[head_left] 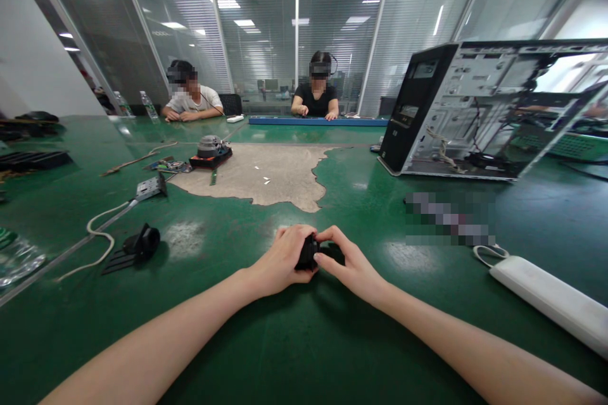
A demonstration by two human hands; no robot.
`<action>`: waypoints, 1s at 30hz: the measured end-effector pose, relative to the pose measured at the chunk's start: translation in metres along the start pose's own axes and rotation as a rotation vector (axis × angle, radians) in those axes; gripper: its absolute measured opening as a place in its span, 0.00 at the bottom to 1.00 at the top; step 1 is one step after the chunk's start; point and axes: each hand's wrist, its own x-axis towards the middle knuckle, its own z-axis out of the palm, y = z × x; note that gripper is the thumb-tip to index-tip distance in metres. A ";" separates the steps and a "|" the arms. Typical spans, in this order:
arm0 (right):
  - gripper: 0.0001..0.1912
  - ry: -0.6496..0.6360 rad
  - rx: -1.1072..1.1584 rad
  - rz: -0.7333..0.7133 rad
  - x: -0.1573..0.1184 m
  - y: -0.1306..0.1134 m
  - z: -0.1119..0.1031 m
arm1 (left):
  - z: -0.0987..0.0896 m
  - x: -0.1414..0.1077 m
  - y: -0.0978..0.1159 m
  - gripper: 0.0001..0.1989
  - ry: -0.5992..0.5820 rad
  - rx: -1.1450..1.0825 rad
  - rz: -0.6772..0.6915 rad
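Both of my hands meet over the green table, close in front of me, around a small black part [308, 252] whose kind I cannot make out. My left hand [284, 258] wraps over it from the left and covers much of it. From the right, my right hand [350, 266] pinches its edge with thumb and forefinger. Left of my hands lies a black plastic piece with a round opening and slats [141, 243]. Behind it are a small metal drive-like box [152, 186] and a heatsink with a fan [211, 149].
An opened computer case [427, 114] stands at the right. Nearer are a white power strip [546, 297] and a pale cable. A clear bottle [21, 259] lies at the left edge. Two people sit across the table, behind a blue bar [313, 121]. Bare patch [285, 171] marks the tabletop.
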 end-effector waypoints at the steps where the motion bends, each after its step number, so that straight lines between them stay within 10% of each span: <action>1: 0.05 0.009 0.002 0.003 0.000 0.001 0.000 | 0.000 0.000 0.000 0.31 0.002 0.001 0.001; 30: 0.09 0.037 -0.065 -0.071 -0.003 0.002 0.001 | -0.001 0.000 0.001 0.31 -0.004 0.001 0.003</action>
